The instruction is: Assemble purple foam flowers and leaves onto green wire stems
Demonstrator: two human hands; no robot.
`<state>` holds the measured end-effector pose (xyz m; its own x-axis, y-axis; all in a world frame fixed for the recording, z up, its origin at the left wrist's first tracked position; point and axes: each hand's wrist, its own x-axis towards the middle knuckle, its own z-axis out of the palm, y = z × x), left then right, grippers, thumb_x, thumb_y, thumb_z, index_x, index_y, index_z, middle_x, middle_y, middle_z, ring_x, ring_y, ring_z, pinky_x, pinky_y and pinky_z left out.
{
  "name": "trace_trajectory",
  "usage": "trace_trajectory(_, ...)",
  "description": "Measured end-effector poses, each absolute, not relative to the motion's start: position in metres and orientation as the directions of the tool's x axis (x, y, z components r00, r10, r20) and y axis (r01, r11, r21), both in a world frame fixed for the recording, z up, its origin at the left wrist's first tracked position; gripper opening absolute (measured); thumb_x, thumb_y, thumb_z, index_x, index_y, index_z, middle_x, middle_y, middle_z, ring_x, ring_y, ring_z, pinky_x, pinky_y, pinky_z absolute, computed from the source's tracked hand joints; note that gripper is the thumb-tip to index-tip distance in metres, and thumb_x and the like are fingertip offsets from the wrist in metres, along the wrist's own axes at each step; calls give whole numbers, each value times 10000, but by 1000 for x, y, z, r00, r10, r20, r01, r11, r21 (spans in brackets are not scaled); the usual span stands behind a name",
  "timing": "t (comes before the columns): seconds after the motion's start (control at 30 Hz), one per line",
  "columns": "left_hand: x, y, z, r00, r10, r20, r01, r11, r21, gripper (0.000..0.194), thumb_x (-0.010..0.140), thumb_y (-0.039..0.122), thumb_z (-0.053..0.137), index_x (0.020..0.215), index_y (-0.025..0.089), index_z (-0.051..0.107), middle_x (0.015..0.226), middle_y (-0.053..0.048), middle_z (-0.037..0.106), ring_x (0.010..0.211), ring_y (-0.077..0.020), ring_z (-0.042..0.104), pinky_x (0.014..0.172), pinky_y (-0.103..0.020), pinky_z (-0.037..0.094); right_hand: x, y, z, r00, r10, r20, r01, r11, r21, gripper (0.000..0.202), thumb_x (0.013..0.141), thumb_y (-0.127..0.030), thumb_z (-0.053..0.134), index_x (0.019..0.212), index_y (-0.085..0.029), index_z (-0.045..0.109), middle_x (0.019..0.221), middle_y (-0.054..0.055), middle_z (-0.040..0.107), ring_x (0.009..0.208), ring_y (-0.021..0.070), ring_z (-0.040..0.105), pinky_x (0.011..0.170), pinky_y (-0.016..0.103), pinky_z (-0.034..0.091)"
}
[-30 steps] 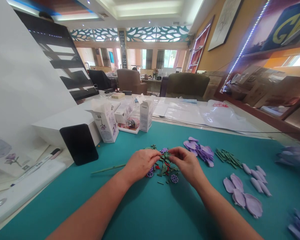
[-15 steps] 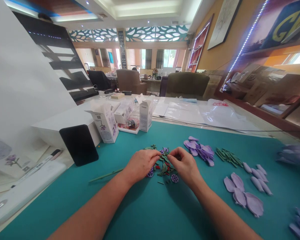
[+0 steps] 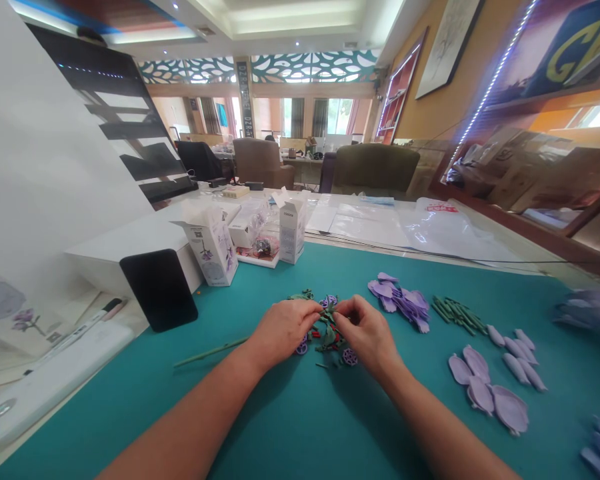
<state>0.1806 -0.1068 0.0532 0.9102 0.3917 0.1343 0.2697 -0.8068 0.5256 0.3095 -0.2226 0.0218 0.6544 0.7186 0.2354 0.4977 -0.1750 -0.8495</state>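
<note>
My left hand [image 3: 283,333] is closed in a pinch round a long green stem [image 3: 210,353], whose far end sticks out to the left past my wrist. Fingertip to fingertip with it, my right hand [image 3: 367,330] pinches a small green leaf piece [image 3: 331,311] at the stem's right end. Just below the fingers lies a pile of green leaf pieces [image 3: 327,339] with small red parts among them. A purple wheel-shaped piece [image 3: 350,357] rests by my right hand, and another purple wheel piece [image 3: 301,345] is partly covered by my left.
To the right lie purple petals [image 3: 403,303], green rods [image 3: 459,315], pale lilac pods [image 3: 520,360] and larger lilac petals [image 3: 510,408]. A black tablet-like panel [image 3: 159,290] leans at the left. Open cartons [image 3: 213,250] stand at the mat's back edge.
My right hand has shifted slightly left, closer to my left fingertips and the leaf piece. The stem's free end has moved slightly left.
</note>
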Motion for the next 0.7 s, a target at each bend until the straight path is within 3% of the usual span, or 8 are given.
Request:
trace_trajectory(0.23,181,-108,52,912,385,140,279,-835,475,289,912,297,414,1031,226,667,1025,-33,706,930,-195,629,750,-258,447,306,-224,24,620,732,282,525,-121,-843,115,733,-293,538,653,-218,502,863,40,671,753,183,609,655,285,455)
trace_trajectory(0.7,182,-108,50,904,395,164,294,-852,434,276,917,292,417,1013,241,671,989,-18,714,900,-180,637,731,-247,444,297,-225,27,622,712,325,567,-123,-815,88,731,-252,511,656,-219,481,808,25,661,718,172,593,642,278,434)
